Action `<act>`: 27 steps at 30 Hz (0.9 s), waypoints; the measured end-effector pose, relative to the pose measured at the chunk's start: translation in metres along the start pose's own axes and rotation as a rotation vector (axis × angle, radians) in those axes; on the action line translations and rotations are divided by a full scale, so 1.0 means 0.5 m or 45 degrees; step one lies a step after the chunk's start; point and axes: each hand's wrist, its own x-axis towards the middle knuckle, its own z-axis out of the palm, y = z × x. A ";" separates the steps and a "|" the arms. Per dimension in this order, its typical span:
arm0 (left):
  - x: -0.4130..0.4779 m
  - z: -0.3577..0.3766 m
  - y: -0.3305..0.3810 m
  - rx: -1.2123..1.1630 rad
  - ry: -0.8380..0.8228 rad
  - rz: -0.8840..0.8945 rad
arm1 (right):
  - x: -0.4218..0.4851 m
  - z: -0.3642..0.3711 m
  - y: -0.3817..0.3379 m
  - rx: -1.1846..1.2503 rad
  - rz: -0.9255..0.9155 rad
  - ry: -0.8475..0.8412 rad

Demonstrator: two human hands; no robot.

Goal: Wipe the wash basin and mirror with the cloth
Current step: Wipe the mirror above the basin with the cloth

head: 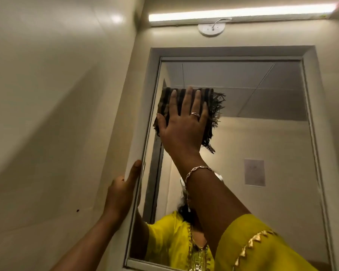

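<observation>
A tall mirror in a pale grey frame hangs on the wall ahead. My right hand presses flat, fingers spread, on a dark striped cloth with frayed edges against the upper left of the glass. My left hand grips the mirror's left frame edge, about halfway down, thumb pointing up along it. The glass reflects a person in yellow clothing and the ceiling. The wash basin is out of view.
A lit tube light runs across the wall above the mirror, over a round white fitting. A cream tiled side wall stands close on the left. A paper sheet shows in the reflection.
</observation>
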 end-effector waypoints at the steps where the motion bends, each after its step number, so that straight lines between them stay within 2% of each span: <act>1: 0.000 0.000 0.001 -0.002 0.006 0.000 | 0.001 0.003 -0.012 0.001 -0.021 -0.009; 6: -0.004 0.001 0.008 -0.007 0.012 -0.010 | -0.010 0.012 -0.035 0.027 -0.180 -0.038; 12: -0.006 -0.003 0.013 -0.010 -0.012 -0.006 | -0.035 0.009 0.003 0.037 -0.355 -0.018; 18: -0.003 -0.006 0.010 -0.025 -0.049 0.015 | -0.073 -0.010 0.088 -0.004 -0.335 0.061; 27: -0.003 -0.013 0.009 -0.007 -0.088 -0.002 | -0.097 -0.072 0.273 -0.117 -0.213 0.050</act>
